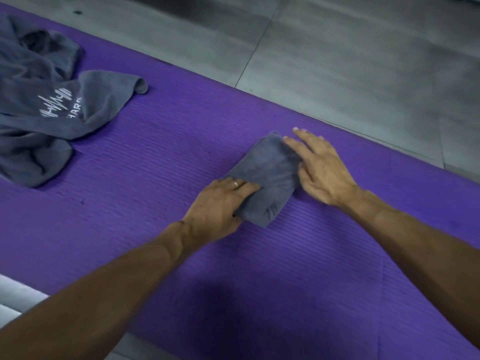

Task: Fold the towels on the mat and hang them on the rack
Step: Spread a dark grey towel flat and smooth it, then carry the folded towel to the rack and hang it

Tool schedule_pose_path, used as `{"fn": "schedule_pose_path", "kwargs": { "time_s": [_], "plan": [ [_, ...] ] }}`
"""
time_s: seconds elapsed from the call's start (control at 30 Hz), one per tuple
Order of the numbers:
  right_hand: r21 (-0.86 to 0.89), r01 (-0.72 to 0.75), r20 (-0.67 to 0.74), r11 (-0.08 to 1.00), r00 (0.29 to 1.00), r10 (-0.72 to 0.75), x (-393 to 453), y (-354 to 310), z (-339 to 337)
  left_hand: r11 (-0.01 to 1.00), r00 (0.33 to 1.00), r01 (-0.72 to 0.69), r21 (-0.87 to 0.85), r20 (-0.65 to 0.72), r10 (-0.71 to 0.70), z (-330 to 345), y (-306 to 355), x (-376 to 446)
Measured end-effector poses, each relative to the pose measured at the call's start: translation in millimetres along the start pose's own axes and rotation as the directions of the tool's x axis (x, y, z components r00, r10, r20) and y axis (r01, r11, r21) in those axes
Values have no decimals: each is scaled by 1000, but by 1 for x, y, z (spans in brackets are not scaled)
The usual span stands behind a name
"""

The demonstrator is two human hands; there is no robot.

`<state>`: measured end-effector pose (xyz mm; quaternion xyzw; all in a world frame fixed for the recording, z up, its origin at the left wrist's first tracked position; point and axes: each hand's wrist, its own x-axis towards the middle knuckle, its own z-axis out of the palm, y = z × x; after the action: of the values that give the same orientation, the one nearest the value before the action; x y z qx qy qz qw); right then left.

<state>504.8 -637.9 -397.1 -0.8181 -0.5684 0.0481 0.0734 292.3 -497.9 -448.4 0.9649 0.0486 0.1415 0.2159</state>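
A small grey towel [267, 178], folded into a narrow rectangle, lies on the purple mat [155, 165]. My left hand [218, 206] holds its near left edge, fingers lying over the cloth and thumb at its lower edge. My right hand [319, 165] rests flat along the towel's right side with straight fingers pointing away from me. A heap of unfolded grey towels [39, 113] with white lettering lies at the mat's left end. No rack is in view.
Grey tiled floor [337, 48] runs beyond the mat's far edge. A pale grey strip [15, 294] shows at the lower left next to the mat. Bare mat lies between the heap and the folded towel.
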Motion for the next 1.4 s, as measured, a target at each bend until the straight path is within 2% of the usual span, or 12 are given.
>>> {"fn": "schedule_pose_path", "kwargs": {
  "time_s": [0.03, 0.1, 0.13, 0.27, 0.37, 0.47, 0.57, 0.63, 0.8, 1.03, 1.2, 1.4],
  "plan": [
    [84, 33, 5, 996, 999, -34, -6, -9, -3, 984, 997, 71, -164, -18, -75, -10, 2, 4],
    [206, 80, 52, 975, 994, -92, -14, -27, -8, 843, 970, 220, -492, 17, -243, -34, 3, 14],
    [222, 87, 57, 971, 993, -102, -16, -33, -8, 774, 958, 258, -578, 50, -282, -46, 2, 18],
    [187, 63, -95, 980, 994, -46, -7, -46, -17, 711, 956, 288, -641, 148, -254, -86, 7, 23],
    [259, -22, -54, 966, 998, 37, -7, -58, -36, 662, 928, 362, -656, 187, -322, -103, 15, 22],
    [298, -88, 5, 951, 996, 91, -20, -67, -63, 726, 897, 441, -527, 234, -375, -126, 27, 24],
    [310, -196, 61, 931, 981, 186, -37, -78, -100, 890, 891, 414, -191, 288, -352, -165, 48, 29],
    [323, -273, 85, 906, 962, 259, -51, -91, -133, 909, 874, 414, -58, 305, -378, -196, 68, 34],
    [434, -508, 166, 744, 857, 488, -100, -123, -250, 894, 840, 439, 86, 315, -442, -284, 148, 48],
    [453, -692, 129, 562, 675, 726, -174, -153, -461, 951, 873, 296, 90, 379, -307, -425, 293, 81],
    [567, -711, 92, 417, 558, 825, -236, -153, -594, 978, 890, 183, 96, 407, -207, -501, 407, 114],
    [623, -675, 31, 396, 528, 849, -319, -123, -703, 978, 903, 133, 161, 387, -187, -547, 542, 147]
  ]
}}
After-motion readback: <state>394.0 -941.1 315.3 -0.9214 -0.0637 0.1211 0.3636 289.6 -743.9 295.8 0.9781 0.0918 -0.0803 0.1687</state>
